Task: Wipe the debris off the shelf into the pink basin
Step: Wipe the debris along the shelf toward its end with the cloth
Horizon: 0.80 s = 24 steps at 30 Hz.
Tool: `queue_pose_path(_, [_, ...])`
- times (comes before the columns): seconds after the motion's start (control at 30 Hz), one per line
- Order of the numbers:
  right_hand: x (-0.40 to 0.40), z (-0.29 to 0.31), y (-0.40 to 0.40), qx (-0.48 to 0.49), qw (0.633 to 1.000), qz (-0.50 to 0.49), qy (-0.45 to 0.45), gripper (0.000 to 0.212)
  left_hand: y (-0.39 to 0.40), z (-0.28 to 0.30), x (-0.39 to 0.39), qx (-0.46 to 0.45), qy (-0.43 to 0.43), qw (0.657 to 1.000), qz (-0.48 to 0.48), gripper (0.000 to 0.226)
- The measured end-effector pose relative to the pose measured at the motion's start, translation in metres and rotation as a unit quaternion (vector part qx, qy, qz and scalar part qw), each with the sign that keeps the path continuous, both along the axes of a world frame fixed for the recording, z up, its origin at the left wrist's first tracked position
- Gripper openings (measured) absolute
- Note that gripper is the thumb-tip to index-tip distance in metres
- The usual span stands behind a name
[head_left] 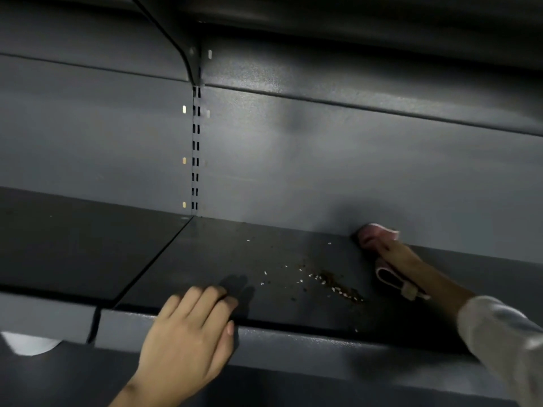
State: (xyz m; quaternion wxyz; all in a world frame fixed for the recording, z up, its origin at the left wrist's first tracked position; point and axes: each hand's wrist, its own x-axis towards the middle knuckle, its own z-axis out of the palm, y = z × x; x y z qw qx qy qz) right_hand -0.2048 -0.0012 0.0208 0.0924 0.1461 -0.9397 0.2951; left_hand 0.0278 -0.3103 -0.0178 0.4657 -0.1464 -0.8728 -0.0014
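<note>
A dark grey metal shelf (205, 259) runs across the view. Debris (332, 284), white grains and brown crumbs, lies scattered on its right-hand panel, thickest toward the front. My right hand (390, 254) presses a pink cloth (377, 232) flat on the shelf at the back wall, to the right of the debris. A pink loop with a white tag (393, 282) hangs from the cloth under my wrist. My left hand (191, 333) rests on the shelf's front lip, fingers curled over the edge, left of the debris. No pink basin is in view.
The grey back panel (323, 160) rises behind the shelf, with a slotted upright (195, 148) and a bracket holding another shelf above. A seam splits the shelf into two panels. Something white (29, 343) shows below the front edge at lower left.
</note>
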Motion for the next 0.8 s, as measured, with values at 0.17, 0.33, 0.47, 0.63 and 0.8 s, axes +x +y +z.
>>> queue_pose_path(0.17, [0.018,0.0,-0.088,0.102,0.988,0.116,0.005,0.03,0.001,-0.002,-0.002,0.006,0.01,1.0,-0.01,0.023])
queue_pose_path(0.33, [0.048,0.003,-0.121,0.05,0.984,0.168,0.041,0.024,-0.003,-0.001,0.001,0.001,-0.008,1.0,-0.025,0.033])
queue_pose_path(0.47, [0.054,0.025,-0.091,-0.014,0.995,0.043,0.089,0.024,-0.022,0.004,0.01,-0.016,-0.02,0.998,-0.057,0.034])
queue_pose_path(0.63, [0.092,0.033,0.01,0.059,0.988,-0.132,0.06,0.023,-0.062,0.011,0.017,0.001,-0.014,0.997,-0.075,0.035])
queue_pose_path(0.8, [0.119,-0.002,0.006,0.005,0.979,-0.162,-0.126,0.036,-0.085,0.008,0.017,0.032,-0.011,0.993,-0.11,0.034])
